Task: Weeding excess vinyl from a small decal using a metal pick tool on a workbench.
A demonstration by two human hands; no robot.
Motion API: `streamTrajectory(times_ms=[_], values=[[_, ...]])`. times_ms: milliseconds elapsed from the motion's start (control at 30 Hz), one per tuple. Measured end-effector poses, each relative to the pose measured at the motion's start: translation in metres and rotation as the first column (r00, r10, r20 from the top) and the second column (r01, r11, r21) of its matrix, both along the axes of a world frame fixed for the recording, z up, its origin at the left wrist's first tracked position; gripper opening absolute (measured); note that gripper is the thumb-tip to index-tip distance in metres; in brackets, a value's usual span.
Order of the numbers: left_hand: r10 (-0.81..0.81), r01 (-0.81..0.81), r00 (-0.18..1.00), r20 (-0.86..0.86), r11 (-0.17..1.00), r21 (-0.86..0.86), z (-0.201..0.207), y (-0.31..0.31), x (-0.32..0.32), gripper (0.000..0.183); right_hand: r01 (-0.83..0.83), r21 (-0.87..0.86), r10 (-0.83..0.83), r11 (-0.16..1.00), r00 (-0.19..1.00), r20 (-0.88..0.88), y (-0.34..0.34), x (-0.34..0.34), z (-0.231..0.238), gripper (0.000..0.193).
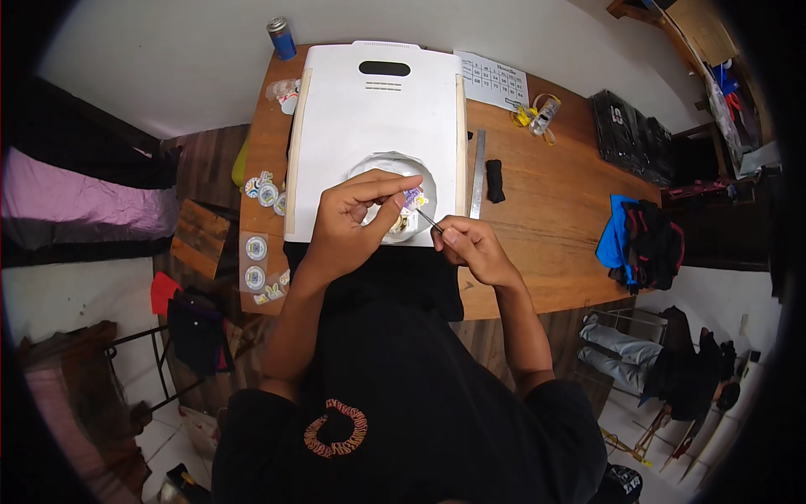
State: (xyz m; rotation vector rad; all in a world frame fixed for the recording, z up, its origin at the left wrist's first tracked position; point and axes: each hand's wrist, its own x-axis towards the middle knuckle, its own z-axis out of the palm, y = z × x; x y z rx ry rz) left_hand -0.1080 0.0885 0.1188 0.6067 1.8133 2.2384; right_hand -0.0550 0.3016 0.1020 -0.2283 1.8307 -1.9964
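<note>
My left hand [357,214] is closed in a pinch on a small purple-and-yellow piece [414,198] that looks like a cut-out sticker. In the closed fingers of my right hand [472,246] is a thin pointed metal tool [429,220]; whether it is tweezers or a blade cannot be made out. Its tip points up and left, close to the piece. Both hands are over a round whitish bowl [427,174], partly covered by my left hand. Small pale bits lie inside it. The bowl stands on the near part of a white board [378,118] with a dark slot handle.
The board lies on a wooden table [546,227]. Round and shaped stickers [256,248] lie left. A can [281,38] stands at the far left. To the right are a metal ruler [478,172], a black rolled cloth [495,181], a printed sheet [491,80] and dark bags [630,134].
</note>
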Motion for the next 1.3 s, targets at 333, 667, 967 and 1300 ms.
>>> streamTrajectory(times_ms=[333,667,967,1300], values=[[0.009,-0.009,1.0,0.009,1.0,-0.006,-0.001,-0.001,0.001,0.026,-0.004,0.008,0.004,1.0,1.0,-0.002,0.0,0.001,-0.001,0.03],[0.019,-0.019,0.999,0.041,1.0,0.007,-0.002,0.001,-0.001,0.026,0.003,0.008,-0.003,1.0,1.0,-0.023,0.001,-0.001,-0.006,0.031],[0.091,-0.094,0.993,0.077,0.995,0.041,-0.007,-0.002,-0.006,0.026,0.056,-0.058,-0.055,0.997,0.998,0.019,0.004,0.0,-0.019,0.036],[0.214,-0.226,0.968,0.129,0.97,0.089,-0.018,0.008,-0.005,0.025,0.252,-0.219,-0.263,0.943,0.965,-0.02,-0.021,-0.016,-0.024,0.039]])
